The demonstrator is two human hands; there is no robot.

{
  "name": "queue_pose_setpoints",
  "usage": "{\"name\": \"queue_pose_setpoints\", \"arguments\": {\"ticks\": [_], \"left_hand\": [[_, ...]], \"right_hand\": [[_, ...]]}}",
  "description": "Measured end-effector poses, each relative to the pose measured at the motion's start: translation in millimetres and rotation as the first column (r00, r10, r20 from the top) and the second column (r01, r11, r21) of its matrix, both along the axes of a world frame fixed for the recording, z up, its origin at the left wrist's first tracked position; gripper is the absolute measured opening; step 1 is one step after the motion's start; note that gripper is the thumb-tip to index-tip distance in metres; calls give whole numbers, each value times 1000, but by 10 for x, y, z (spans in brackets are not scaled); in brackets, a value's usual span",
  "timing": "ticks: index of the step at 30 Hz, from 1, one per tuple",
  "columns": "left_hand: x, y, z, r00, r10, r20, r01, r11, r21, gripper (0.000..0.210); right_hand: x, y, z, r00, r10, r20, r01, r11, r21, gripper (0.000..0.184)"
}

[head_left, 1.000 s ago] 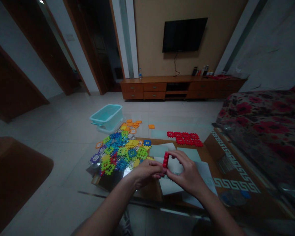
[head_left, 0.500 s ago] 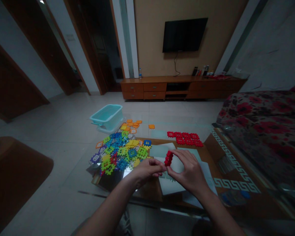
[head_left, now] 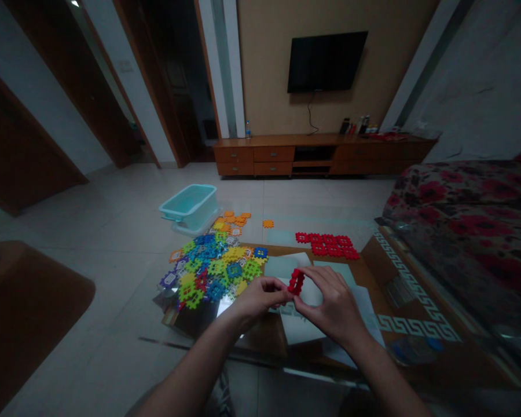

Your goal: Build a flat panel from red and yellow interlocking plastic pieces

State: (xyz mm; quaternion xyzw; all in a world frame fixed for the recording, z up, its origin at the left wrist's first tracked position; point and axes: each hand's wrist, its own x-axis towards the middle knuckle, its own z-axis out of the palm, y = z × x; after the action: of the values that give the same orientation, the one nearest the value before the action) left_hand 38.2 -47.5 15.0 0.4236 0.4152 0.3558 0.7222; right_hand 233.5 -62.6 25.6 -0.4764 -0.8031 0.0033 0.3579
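Between my two hands, above the glass table, is a small structure of red interlocking plastic tiles (head_left: pixel 296 281), tilted so that an opening shows. My right hand (head_left: pixel 335 296) pinches it between thumb and fingers from the right. At its lower left corner, my left hand (head_left: pixel 263 297) grips it with closed fingertips. A mixed heap of coloured interlocking tiles (head_left: pixel 217 266) lies to the left of my hands. Farther back on the right, several red tiles (head_left: pixel 330 244) lie flat, joined into a sheet.
A turquoise plastic tub (head_left: pixel 191 205) stands beyond the heap. Orange tiles (head_left: pixel 237 220) lie near it, with one single orange tile (head_left: pixel 268 223) apart. Paper sheets (head_left: pixel 299 330) are visible under my hands. A flowered sofa (head_left: pixel 469 202) borders the right side.
The red structure has turned slightly in my fingers and shows more of its opening. Both hands stay in nearly the same place.
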Motion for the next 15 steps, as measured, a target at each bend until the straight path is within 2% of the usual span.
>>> {"name": "queue_pose_setpoints", "arguments": {"ticks": [7,15], "left_hand": [[-12,1,15,999,15,-29,-14,999,37,31],[-38,12,-56,995,11,-100,-4,998,68,26]], "right_hand": [[-4,-8,15,1000,7,8,-7,1000,-18,41],[-23,-15,9,999,24,23,-23,999,-47,42]]}}
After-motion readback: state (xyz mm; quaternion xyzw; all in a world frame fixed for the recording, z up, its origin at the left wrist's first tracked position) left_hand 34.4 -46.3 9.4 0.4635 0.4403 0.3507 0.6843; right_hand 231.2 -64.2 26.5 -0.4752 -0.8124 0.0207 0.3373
